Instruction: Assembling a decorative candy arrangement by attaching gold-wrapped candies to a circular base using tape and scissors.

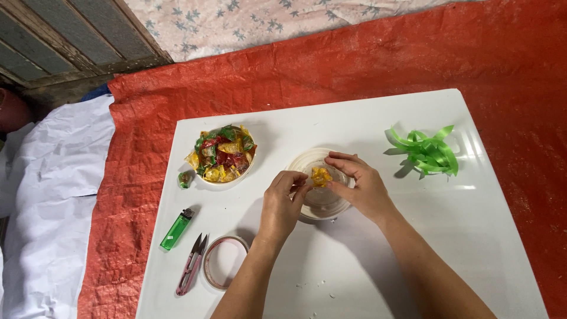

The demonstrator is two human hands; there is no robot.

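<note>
On the white surface, left to right: green lighter, pink snips, tape roll, bowl of wrapped candies. Left hand and right hand fingers pinched a yellow wrapped candy above a clear plastic cup. Green ribbon strips lay at far right.

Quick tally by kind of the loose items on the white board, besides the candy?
Lighter: 1
Thread snips: 1
Tape roll: 1
Bowl: 1
Clear container: 1
Green ribbon bunch: 1
Total: 6
</note>
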